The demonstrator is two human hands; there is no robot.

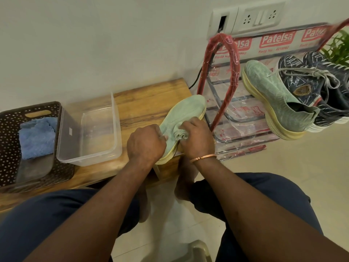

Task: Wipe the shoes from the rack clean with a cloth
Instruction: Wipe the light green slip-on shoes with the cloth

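A pale green shoe (pixel 186 110) with a yellow sole lies on the low wooden table (pixel 143 104), toe pointing away from me. My left hand (pixel 145 143) grips its heel end. My right hand (pixel 196 137) holds a bunched green-grey cloth (pixel 180 134) against the shoe's upper near the opening. The matching green shoe (pixel 272 93) sits on the shoe rack (pixel 226 76) at the right, beside a pair of dark blue laced shoes (pixel 311 80).
A clear plastic tub (pixel 90 129) stands left of the shoe on the table. Further left is a brown perforated basket (pixel 11 140) holding a blue cloth (pixel 37 137). The rack is wrapped in printed plastic. A socket panel (pixel 249 17) is on the wall.
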